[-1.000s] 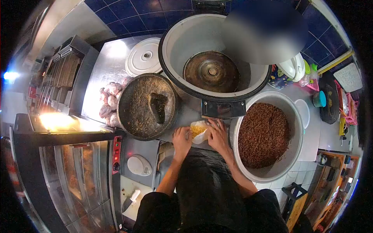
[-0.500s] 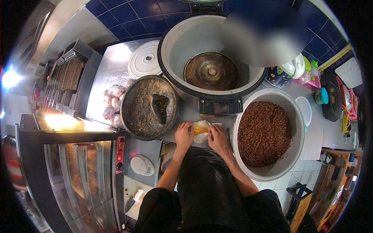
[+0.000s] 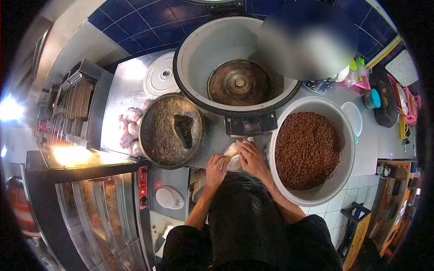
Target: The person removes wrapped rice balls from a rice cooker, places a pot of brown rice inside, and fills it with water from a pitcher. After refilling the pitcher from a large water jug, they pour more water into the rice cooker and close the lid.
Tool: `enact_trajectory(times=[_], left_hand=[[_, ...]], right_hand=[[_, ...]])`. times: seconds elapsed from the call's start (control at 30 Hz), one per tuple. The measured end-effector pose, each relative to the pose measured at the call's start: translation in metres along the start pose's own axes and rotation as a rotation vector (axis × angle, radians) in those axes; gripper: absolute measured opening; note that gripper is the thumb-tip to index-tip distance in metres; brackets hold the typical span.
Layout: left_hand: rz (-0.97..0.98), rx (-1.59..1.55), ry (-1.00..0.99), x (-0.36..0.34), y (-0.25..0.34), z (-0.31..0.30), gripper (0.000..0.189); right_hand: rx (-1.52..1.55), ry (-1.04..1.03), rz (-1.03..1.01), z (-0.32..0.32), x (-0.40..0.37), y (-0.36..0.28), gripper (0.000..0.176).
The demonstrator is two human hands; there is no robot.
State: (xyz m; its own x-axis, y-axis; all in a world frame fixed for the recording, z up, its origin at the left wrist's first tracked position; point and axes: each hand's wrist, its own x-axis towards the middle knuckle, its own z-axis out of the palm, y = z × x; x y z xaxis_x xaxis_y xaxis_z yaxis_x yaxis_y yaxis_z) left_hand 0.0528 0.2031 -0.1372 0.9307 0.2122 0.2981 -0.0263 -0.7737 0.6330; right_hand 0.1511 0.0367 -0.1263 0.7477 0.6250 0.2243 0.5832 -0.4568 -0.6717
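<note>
Pinching a small white packet [image 3: 233, 150] from both sides, with the left hand [image 3: 217, 168] curled at its near edge and the right hand [image 3: 251, 157] arched over its top, forearms angling inward. Set on the steel counter [image 3: 122, 95], just in front of the rice cooker [image 3: 203, 49], between dark pan [image 3: 158, 135] and grain-filled pot [image 3: 348, 153].

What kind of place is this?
Most likely a commercial kitchen or food stall: a very large rice cooker, a wide basin of brown rice, and a glass-fronted heated cabinet.

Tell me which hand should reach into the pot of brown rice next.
Right, probably: the right hand lies beside the pot, the left hand on the packet's far side.
</note>
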Motion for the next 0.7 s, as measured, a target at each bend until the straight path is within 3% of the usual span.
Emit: enact_trajectory(times=[0.17, 0.3, 0.5, 0.6, 0.67, 0.7], left_hand=[[-0.024, -0.033, -0.027, -0.004, 0.007, -0.002, 0.019], [0.010, 0.122, -0.028, -0.004, 0.029, -0.018, 0.019], [-0.038, -0.012, 0.029, -0.028, -0.015, 0.007, 0.022], [-0.182, -0.053, 0.039, -0.025, -0.017, 0.011, 0.023], [-0.356, -0.196, 0.175, -0.021, -0.013, 0.016, 0.021], [-0.352, -0.195, 0.174, -0.021, -0.014, 0.016, 0.021]], right_hand=[[0.046, -0.055, -0.012, 0.007, 0.006, 0.001, 0.023], [0.022, -0.001, 0.055, 0.009, 0.006, 0.000, 0.012], [0.065, 0.010, 0.108, 0.017, -0.003, 0.005, 0.008], [0.117, 0.006, 0.150, 0.025, -0.006, 0.011, 0.006], [0.139, 0.034, 0.159, 0.027, -0.007, 0.014, 0.006], [0.153, 0.037, 0.221, 0.026, -0.007, 0.013, 0.006]])
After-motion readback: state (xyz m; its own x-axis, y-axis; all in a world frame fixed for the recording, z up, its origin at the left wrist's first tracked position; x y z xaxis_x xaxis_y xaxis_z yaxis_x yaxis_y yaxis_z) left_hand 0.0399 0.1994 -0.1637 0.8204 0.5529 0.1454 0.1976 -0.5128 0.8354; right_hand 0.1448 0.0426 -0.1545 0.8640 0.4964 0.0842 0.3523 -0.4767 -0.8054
